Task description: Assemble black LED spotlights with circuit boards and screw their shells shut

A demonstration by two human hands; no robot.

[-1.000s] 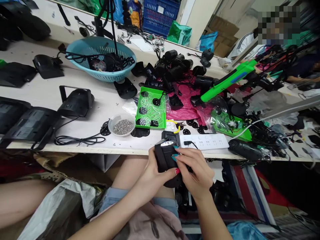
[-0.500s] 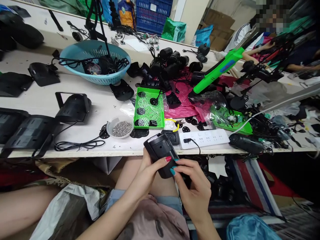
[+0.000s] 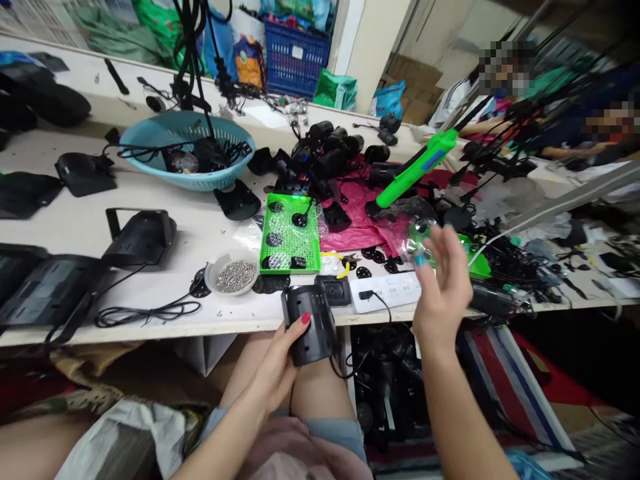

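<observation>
Beyond and left of the left fingers, a bowl (image 3: 211, 281) of small metal pieces is sitting on the bench (image 3: 170, 330). The left hand (image 3: 280, 367) is clamping a black housing (image 3: 311, 330) between thumb and fingers, near the bench edge; since one hand alone is supporting it, a loosening grip could drop it, or the cable (image 3: 345, 375) hanging just right of those fingers could snag. Its long axis is running from lap to bench, the far end pointing forward, slightly left. Farther right, the right hand (image 3: 443, 287) is hovering, blurred, thumb and fingers apart, seemingly holding nothing.
</observation>
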